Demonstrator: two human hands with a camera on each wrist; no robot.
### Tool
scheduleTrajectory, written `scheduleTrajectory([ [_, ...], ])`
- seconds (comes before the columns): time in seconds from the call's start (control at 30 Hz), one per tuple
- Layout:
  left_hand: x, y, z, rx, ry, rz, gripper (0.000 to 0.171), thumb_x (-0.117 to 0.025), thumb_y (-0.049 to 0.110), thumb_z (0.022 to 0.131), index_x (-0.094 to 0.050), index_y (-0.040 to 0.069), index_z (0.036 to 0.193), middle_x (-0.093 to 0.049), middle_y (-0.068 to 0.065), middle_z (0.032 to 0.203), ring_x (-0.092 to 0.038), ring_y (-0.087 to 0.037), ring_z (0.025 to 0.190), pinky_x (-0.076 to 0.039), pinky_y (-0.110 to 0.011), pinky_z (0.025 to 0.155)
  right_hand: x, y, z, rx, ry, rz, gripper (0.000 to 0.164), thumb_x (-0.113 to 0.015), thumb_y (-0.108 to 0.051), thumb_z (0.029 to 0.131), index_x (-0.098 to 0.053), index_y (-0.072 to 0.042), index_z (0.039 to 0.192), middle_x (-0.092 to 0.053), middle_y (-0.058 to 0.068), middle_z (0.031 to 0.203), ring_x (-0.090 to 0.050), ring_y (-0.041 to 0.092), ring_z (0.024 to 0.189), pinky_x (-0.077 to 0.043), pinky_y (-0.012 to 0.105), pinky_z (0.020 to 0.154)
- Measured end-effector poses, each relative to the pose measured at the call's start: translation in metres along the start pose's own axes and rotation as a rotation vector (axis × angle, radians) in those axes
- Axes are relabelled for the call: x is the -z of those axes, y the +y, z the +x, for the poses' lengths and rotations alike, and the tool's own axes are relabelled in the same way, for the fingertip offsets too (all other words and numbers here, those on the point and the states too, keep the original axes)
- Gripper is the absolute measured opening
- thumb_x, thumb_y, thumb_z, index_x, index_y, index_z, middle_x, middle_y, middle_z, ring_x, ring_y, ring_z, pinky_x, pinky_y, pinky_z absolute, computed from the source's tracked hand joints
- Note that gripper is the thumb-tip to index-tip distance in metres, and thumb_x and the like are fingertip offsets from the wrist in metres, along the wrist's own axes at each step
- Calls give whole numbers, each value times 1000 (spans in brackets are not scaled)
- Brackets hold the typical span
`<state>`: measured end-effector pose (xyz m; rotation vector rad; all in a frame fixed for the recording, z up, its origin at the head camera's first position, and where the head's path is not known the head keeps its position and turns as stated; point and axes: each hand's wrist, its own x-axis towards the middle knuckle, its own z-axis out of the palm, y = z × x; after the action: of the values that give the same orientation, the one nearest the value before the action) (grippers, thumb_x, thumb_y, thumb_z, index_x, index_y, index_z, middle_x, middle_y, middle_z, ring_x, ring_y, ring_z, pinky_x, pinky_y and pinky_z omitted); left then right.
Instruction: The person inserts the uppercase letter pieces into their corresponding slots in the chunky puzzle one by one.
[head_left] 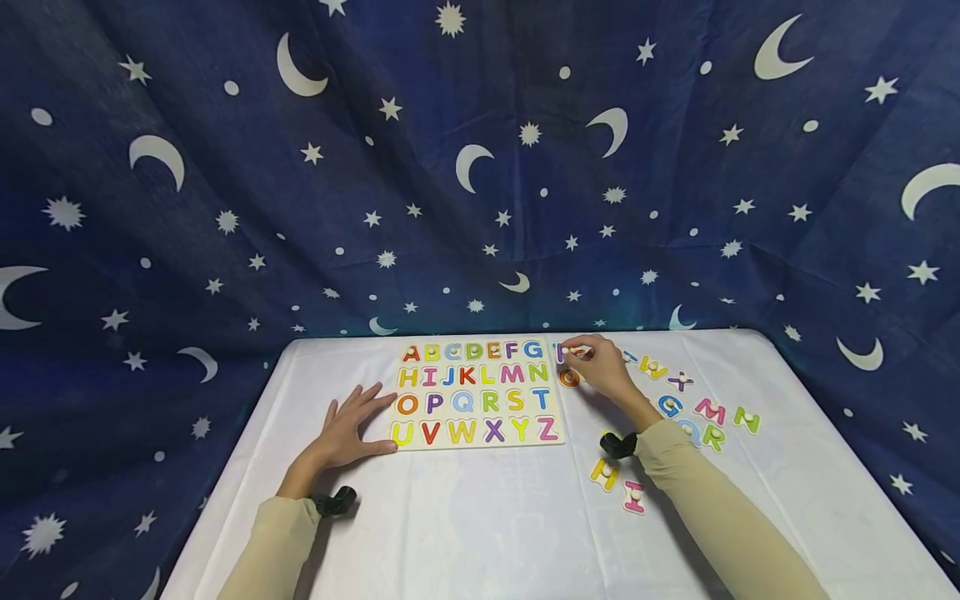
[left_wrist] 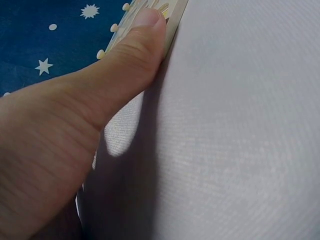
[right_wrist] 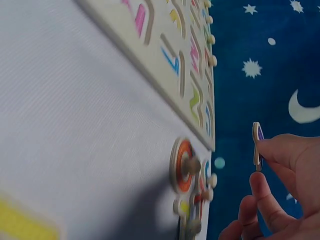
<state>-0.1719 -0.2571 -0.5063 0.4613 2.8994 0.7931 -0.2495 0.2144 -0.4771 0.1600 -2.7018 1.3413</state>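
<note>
A pale wooden alphabet puzzle board (head_left: 442,447) lies flat on the table, its letter spaces in rows. Knobs stand up from the first few letters of its top row. My left hand (head_left: 348,429) has its fingers spread, with thumb and fingertips touching the board's left edge; in the left wrist view its thumb (left_wrist: 132,47) presses on the board's corner. Just beyond the board's upper right corner, my right hand (head_left: 606,367) pinches a purple letter piece (right_wrist: 258,142) between thumb and finger, raised off the table. An orange letter O piece (head_left: 569,378) lies below that hand.
Loose knobbed letter pieces lie right of the board, among them W (head_left: 652,367), X (head_left: 681,382), M (head_left: 709,411), N (head_left: 747,419), H (head_left: 604,474) and I (head_left: 633,497). A dark blue curtain (head_left: 480,233) with moons and stars hangs behind the white-covered table (head_left: 480,525).
</note>
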Motion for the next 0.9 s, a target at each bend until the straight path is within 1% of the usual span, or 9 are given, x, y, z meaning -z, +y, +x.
scheduleTrajectory([
  [0.2,-2,-1,0,-7,3,2,92,-86,55,76,-50,20,153,-30,-18,166,-12,-47,154,3,-75,117,-18,-15,14,-32,-43,-25,22,-75,-16,95,-77,-10,116,-64,17,124,-54,27,88,-45,34,69],
  [0.33,-2,-2,1,-12,9,-6,93,-86,57,75,-51,20,153,-30,-18,166,-12,-48,154,3,-75,117,-29,-23,23,-49,-61,-36,23,-75,-19,95,-77,-12,117,-62,17,134,-56,27,93,-47,33,74],
  [0.43,-2,-3,1,-5,-3,-11,93,-85,58,75,-50,21,153,-30,-16,166,-11,-46,155,5,-74,118,-37,-27,27,-57,-72,-9,23,-75,-21,95,-78,-13,117,-58,17,142,-56,26,88,-47,34,71],
  [0.57,-1,-4,2,5,-13,-2,94,-86,58,75,-50,22,153,-29,-15,167,-11,-45,155,5,-73,118,-49,-30,33,-43,-85,38,22,-75,-19,95,-78,-12,115,-53,19,149,-56,23,76,-46,33,65],
  [0.63,-1,-5,3,12,-12,0,94,-86,58,74,-50,22,153,-29,-15,167,-11,-44,156,5,-73,119,-55,-31,36,-37,-92,50,22,-75,-19,95,-78,-13,115,-51,21,151,-57,21,73,-46,32,66],
  [0.73,-1,-5,2,7,-5,-6,93,-86,58,75,-51,21,153,-30,-16,166,-11,-46,155,5,-74,118,-62,-33,40,-36,-96,45,21,-75,-19,95,-79,-13,114,-55,20,147,-59,21,77,-48,33,72],
  [0.87,-1,-4,2,5,-6,-18,92,-86,57,75,-51,22,153,-30,-16,166,-12,-47,155,6,-74,117,-69,-35,44,-45,-85,23,18,-76,-21,94,-79,-14,111,-63,15,132,-60,24,87,-51,37,79],
  [0.9,-1,-4,2,6,-7,-17,92,-86,57,75,-51,22,153,-30,-16,167,-11,-47,155,6,-74,118,-71,-35,45,-47,-80,24,18,-76,-20,94,-80,-14,110,-64,14,131,-59,25,89,-51,38,80],
])
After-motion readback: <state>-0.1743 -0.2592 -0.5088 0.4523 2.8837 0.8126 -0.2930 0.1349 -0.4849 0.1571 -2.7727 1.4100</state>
